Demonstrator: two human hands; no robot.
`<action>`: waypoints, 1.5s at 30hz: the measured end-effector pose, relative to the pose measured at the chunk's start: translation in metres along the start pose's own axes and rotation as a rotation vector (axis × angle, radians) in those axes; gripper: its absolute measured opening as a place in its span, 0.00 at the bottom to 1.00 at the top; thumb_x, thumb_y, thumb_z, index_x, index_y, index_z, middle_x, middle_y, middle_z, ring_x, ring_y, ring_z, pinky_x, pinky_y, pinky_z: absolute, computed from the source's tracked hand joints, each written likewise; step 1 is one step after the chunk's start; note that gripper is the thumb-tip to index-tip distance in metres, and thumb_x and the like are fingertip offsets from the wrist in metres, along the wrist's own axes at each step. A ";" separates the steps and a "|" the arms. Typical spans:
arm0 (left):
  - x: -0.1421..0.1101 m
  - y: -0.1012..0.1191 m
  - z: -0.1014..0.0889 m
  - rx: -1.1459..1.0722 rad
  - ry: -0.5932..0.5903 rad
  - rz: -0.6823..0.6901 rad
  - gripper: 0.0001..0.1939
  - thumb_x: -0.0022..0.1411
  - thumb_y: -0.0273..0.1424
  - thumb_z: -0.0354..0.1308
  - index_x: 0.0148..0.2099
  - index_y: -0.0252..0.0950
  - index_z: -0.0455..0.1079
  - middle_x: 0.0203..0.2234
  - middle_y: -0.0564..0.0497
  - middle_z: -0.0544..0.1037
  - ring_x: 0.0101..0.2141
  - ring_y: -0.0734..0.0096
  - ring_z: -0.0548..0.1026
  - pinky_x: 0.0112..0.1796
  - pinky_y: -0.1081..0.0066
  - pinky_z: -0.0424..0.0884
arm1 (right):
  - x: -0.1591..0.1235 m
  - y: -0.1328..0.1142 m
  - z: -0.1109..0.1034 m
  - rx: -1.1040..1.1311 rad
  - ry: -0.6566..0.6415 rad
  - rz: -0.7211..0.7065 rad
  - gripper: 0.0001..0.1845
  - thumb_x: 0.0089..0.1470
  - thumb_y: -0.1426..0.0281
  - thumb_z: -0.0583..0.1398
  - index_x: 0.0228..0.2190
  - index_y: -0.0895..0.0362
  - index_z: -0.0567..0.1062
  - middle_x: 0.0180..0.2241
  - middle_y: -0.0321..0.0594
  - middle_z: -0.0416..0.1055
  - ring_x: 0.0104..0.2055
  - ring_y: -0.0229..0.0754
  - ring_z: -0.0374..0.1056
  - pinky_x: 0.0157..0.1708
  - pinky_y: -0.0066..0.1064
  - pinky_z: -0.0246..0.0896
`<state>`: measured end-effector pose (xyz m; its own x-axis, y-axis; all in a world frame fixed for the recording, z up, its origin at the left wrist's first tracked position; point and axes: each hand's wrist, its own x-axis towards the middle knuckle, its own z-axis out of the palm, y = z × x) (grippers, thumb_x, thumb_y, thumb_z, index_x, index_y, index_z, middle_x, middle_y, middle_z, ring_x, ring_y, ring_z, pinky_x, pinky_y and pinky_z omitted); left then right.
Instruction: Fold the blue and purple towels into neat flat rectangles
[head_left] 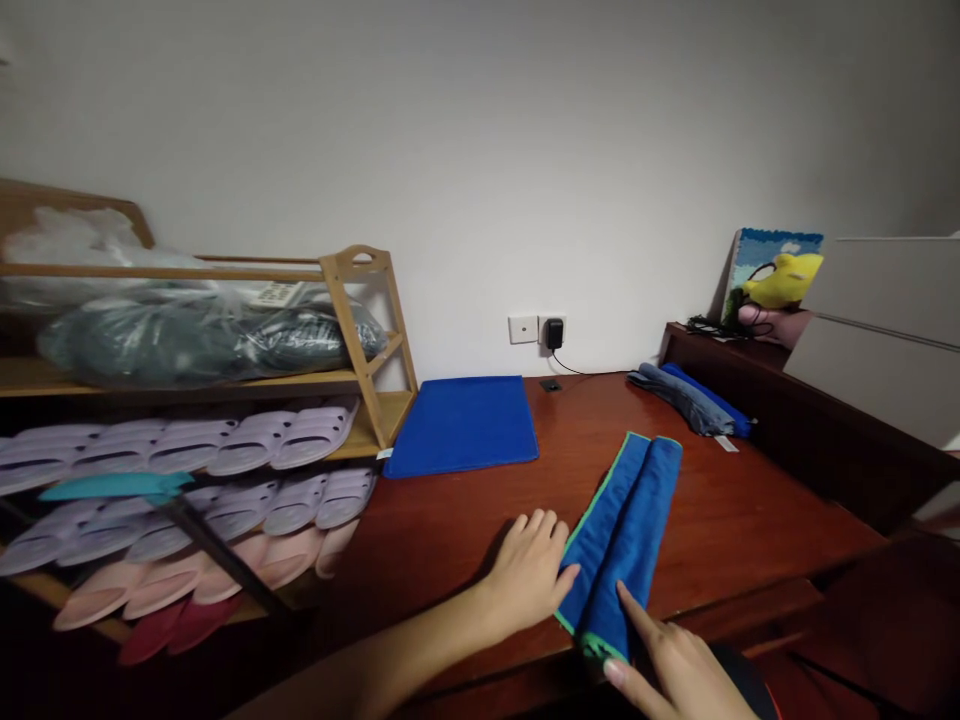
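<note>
A blue cloth with a green edge (626,535) lies folded into a long narrow strip on the reddish wooden table (720,500). My left hand (529,570) rests flat on the table at the strip's near left side, fingers spread, thumb touching the cloth's edge. My right hand (675,665) is at the strip's near end, index finger stretched out and pressing on the cloth, the other fingers curled.
A flat folded blue cloth (463,425) lies further back on the table. Another blue and grey rolled cloth (690,400) lies at the back right. A wooden rack (360,330) with several slippers (225,450) stands at left. A wall socket with a plug (553,332) is behind.
</note>
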<state>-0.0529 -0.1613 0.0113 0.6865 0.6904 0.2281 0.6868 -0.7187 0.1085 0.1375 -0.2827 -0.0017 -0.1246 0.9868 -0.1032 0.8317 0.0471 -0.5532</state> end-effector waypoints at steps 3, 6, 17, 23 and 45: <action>-0.002 -0.004 0.000 0.049 -0.008 -0.061 0.21 0.63 0.47 0.45 0.42 0.37 0.71 0.38 0.40 0.74 0.43 0.52 0.69 0.45 0.54 0.63 | 0.001 -0.011 -0.001 0.079 -0.100 -0.009 0.45 0.52 0.49 0.54 0.63 0.61 0.51 0.43 0.53 0.74 0.43 0.55 0.71 0.43 0.39 0.63; -0.008 -0.014 -0.004 0.041 -0.102 -0.079 0.20 0.63 0.45 0.47 0.39 0.36 0.72 0.36 0.40 0.76 0.41 0.52 0.71 0.43 0.55 0.64 | 0.002 -0.026 -0.004 0.218 -0.199 -0.071 0.45 0.54 0.51 0.53 0.64 0.59 0.44 0.51 0.52 0.69 0.51 0.54 0.66 0.50 0.40 0.59; -0.040 -0.061 -0.022 -0.150 -0.233 -0.129 0.14 0.64 0.40 0.49 0.31 0.37 0.66 0.29 0.51 0.73 0.31 0.68 0.71 0.33 0.71 0.61 | 0.071 -0.004 -0.046 0.281 0.132 -0.284 0.24 0.60 0.55 0.49 0.47 0.54 0.74 0.42 0.43 0.73 0.43 0.43 0.68 0.48 0.36 0.60; -0.055 -0.093 -0.035 -0.202 -0.223 -0.259 0.14 0.63 0.40 0.49 0.29 0.38 0.63 0.25 0.54 0.72 0.28 0.71 0.69 0.28 0.73 0.58 | 0.138 0.037 -0.068 -0.089 0.171 -0.321 0.22 0.59 0.57 0.50 0.46 0.55 0.74 0.47 0.45 0.69 0.51 0.46 0.62 0.53 0.41 0.53; 0.008 -0.096 -0.006 -0.127 -0.224 0.336 0.25 0.70 0.42 0.39 0.67 0.51 0.43 0.65 0.53 0.49 0.64 0.60 0.46 0.59 0.52 0.47 | 0.098 -0.015 -0.007 -0.209 0.215 -0.557 0.20 0.60 0.70 0.50 0.54 0.50 0.63 0.46 0.44 0.64 0.47 0.44 0.59 0.51 0.43 0.48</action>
<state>-0.1151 -0.0872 0.0081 0.9116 0.4070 0.0570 0.3910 -0.9016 0.1850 0.1167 -0.1860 0.0028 -0.4760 0.8134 0.3343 0.7640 0.5708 -0.3010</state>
